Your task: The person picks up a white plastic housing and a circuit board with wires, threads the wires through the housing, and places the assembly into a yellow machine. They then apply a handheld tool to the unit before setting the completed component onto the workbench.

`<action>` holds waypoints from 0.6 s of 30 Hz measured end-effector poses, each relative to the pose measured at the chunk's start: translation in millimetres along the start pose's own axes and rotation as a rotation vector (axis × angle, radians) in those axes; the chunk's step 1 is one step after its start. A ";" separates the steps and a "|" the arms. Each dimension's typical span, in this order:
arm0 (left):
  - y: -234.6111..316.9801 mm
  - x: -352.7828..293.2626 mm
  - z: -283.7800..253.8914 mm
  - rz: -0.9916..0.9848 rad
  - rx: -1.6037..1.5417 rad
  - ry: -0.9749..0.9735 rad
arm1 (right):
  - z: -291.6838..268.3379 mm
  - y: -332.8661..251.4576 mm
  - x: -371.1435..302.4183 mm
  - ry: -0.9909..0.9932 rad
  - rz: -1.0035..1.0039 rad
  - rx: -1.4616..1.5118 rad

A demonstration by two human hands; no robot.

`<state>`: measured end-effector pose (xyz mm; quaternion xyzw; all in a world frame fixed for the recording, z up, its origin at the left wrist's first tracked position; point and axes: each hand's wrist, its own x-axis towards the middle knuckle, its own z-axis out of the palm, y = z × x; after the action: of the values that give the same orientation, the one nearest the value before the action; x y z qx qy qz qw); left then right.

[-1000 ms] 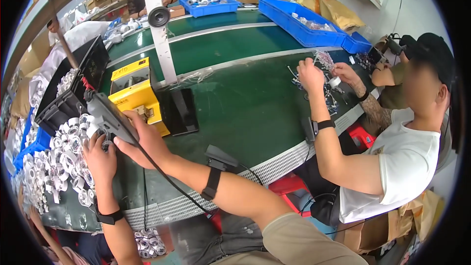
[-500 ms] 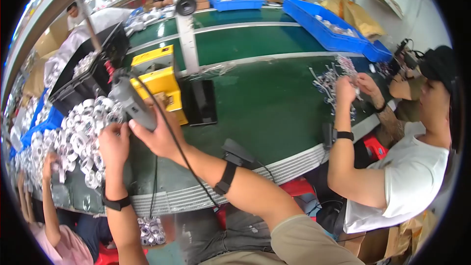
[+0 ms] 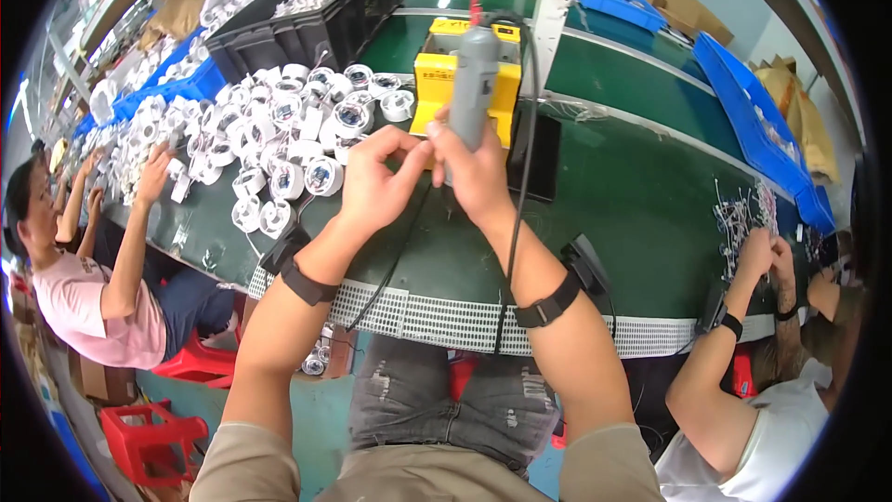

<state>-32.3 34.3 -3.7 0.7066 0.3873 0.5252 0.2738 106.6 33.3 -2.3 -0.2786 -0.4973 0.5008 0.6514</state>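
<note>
In my right hand is a grey corded electric screwdriver with a red top, its body standing nearly upright. Beside it, my left hand is closed, thumb and fingertips together close to the right hand; whatever they hold is hidden. Directly behind the screwdriver stands a yellow box-shaped device, partly covered by it. Left of my left hand lies a heap of round white housings, several with circuit parts showing inside. A black cable hangs past my right forearm.
A black crate of small white parts stands behind the heap. A dark flat tray lies right of the yellow device. Co-workers sit on both sides; the right one handles wires. A blue bin is far right.
The view has swung left, so the bench contents appear further right. The screwdriver has gone from tilted to nearly upright, now in front of the yellow device. Both hands remain close together.
</note>
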 end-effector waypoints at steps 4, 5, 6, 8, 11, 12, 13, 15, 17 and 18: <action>-4.2 -2.3 -1.5 -0.037 -0.086 -0.039 | -2.8 5.3 1.7 -0.047 0.023 0.045; -4.5 -2.1 -2.0 -0.026 -0.058 -0.051 | -3.9 6.7 2.2 -0.072 0.025 0.037; -3.1 -3.3 -2.5 -0.032 -0.056 -0.049 | -2.8 4.9 0.7 -0.074 0.032 0.039; 2.5 -3.7 -2.9 -0.032 -0.108 -0.062 | -1.7 -0.6 -0.8 -0.092 0.025 -0.035; 2.9 -3.4 -2.6 -0.002 -0.097 -0.069 | -4.3 -3.5 1.5 -0.142 0.057 -0.047; 2.2 -3.1 -2.7 -0.003 -0.098 -0.069 | -5.1 -4.1 2.0 -0.142 0.058 -0.048; 1.0 -3.2 -2.8 -0.003 -0.083 -0.075 | -5.9 -4.6 2.2 -0.166 0.099 -0.043; -0.3 -3.4 -3.5 -0.003 -0.066 -0.079 | -7.2 -6.5 2.2 -0.192 0.140 -0.037; -1.1 -3.8 -4.3 0.020 -0.065 -0.109 | -8.1 -10.5 1.3 -0.253 0.278 -0.023; -0.8 -4.6 -4.5 0.015 -0.063 -0.109 | -7.6 -12.7 0.7 -0.253 0.282 -0.020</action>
<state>-37.5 30.8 -5.5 0.7281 0.3497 0.4999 0.3126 118.5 30.6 6.2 -0.2869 -0.5364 0.6130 0.5042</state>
